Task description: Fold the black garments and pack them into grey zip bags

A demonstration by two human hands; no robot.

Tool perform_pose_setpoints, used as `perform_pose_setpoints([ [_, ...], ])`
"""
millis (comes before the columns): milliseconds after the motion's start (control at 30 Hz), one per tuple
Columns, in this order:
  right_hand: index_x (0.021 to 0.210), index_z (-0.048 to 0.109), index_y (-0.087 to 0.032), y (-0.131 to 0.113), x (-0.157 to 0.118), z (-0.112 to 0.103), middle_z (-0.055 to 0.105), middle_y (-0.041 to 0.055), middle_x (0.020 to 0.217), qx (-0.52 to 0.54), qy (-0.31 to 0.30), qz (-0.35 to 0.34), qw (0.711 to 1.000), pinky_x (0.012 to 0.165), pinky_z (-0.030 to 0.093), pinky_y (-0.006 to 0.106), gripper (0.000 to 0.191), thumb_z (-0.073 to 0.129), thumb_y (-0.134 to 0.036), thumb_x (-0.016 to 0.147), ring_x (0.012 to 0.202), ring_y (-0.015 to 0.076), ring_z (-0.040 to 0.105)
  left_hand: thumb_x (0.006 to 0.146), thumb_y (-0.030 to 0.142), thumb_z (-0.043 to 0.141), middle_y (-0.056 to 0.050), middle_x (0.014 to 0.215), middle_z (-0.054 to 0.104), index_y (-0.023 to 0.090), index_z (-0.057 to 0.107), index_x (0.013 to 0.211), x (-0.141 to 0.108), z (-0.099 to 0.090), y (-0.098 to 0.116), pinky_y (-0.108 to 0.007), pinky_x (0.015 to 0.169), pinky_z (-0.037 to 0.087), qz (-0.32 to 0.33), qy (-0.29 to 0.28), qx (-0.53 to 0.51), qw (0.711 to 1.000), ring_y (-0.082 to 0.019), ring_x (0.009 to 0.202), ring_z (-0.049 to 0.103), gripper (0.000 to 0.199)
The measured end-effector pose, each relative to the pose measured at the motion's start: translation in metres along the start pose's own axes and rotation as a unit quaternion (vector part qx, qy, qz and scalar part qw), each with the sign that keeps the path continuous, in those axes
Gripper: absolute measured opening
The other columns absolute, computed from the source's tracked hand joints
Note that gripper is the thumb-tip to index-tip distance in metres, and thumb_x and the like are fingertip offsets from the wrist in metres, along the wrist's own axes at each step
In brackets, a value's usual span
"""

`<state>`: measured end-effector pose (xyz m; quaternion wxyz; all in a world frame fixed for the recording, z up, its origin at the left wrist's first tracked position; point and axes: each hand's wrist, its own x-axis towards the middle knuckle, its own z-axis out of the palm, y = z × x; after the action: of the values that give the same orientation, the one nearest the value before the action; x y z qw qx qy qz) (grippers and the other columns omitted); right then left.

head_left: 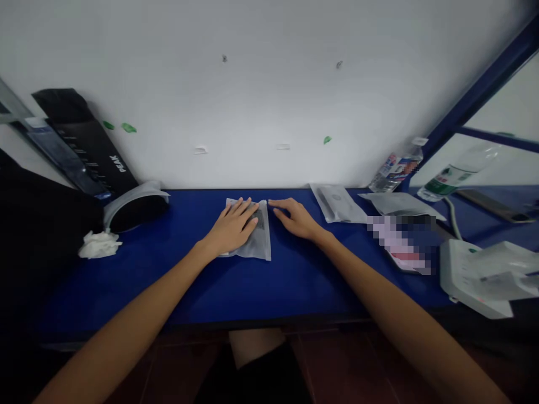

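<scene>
A frosted plastic zip bag (259,246) lies flat on the blue table, its zip edge on the right side. Something with dark grey print shows through it near the top. My left hand (231,229) rests flat on the bag with its fingers spread, covering much of the left part. Just right of the bag's upper right corner is my right hand (298,219). Its index finger stretches left to that corner, and the thumb stands apart below it. Whether the fingertip touches the bag I cannot tell.
More frosted bags, one flat (339,203) and another (402,205), lie at the right. Beyond stand two plastic bottles, one with a green label (448,180). A white power strip (467,275) sits front right. Crumpled tissue (100,245) and a black PEAK bag (95,148) are left.
</scene>
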<state>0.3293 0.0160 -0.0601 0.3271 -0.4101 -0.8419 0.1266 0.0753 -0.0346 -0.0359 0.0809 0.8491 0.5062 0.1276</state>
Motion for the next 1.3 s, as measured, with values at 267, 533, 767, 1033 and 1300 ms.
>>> perform_pose_setpoints([
  [267, 0.163, 0.056, -0.028, 0.001, -0.001, 0.010, 0.061, 0.0080, 0.163, -0.061, -0.058, 0.047, 0.995, 0.124, 0.038, 0.064, 0.055, 0.033, -0.042, 0.114, 0.146, 0.0346, 0.054, 0.115, 0.047, 0.023, -0.007, 0.185, 0.022, 0.020, 0.034, 0.175, -0.003, -0.005, 0.009, -0.057, 0.140, 0.014, -0.011, -0.014, 0.024, 1.000, -0.029, 0.173, 0.014, 0.066],
  [533, 0.163, 0.054, -0.028, -0.004, -0.002, 0.010, 0.050, 0.0090, 0.173, -0.092, -0.084, 0.050, 0.991, 0.128, 0.032, 0.064, 0.057, 0.030, -0.047, 0.114, 0.154, 0.0346, 0.045, 0.114, 0.045, 0.030, -0.007, 0.182, 0.030, 0.023, 0.044, 0.170, 0.000, -0.009, 0.010, -0.059, 0.139, 0.017, -0.002, -0.006, 0.033, 0.999, -0.032, 0.172, 0.019, 0.062],
  [767, 0.155, 0.059, -0.027, -0.004, 0.000, 0.012, 0.058, 0.0103, 0.166, -0.078, -0.061, 0.057, 0.993, 0.125, 0.035, 0.063, 0.053, 0.031, -0.045, 0.114, 0.149, 0.0345, 0.049, 0.111, 0.037, 0.034, -0.009, 0.179, 0.039, 0.014, 0.054, 0.161, 0.005, -0.011, 0.011, -0.052, 0.141, 0.016, 0.051, 0.000, 0.047, 0.998, -0.027, 0.171, 0.022, 0.059],
  [1033, 0.155, 0.059, -0.026, -0.004, 0.000, 0.014, 0.062, 0.0113, 0.160, -0.061, -0.036, 0.051, 0.996, 0.125, 0.034, 0.062, 0.053, 0.033, -0.044, 0.113, 0.147, 0.0342, 0.051, 0.111, 0.039, 0.029, -0.007, 0.179, 0.038, 0.020, 0.046, 0.168, 0.007, -0.002, 0.005, -0.052, 0.140, 0.018, 0.058, 0.000, 0.050, 0.997, -0.026, 0.169, 0.028, 0.062],
  [1300, 0.154, 0.064, -0.027, -0.001, 0.001, 0.014, 0.061, 0.0104, 0.162, -0.062, -0.053, 0.041, 0.996, 0.127, 0.031, 0.063, 0.054, 0.032, -0.044, 0.113, 0.149, 0.0341, 0.049, 0.112, 0.040, 0.026, -0.006, 0.181, 0.034, 0.021, 0.043, 0.170, 0.005, -0.002, 0.008, -0.051, 0.140, 0.015, 0.045, -0.010, 0.051, 0.998, -0.025, 0.171, 0.024, 0.063],
])
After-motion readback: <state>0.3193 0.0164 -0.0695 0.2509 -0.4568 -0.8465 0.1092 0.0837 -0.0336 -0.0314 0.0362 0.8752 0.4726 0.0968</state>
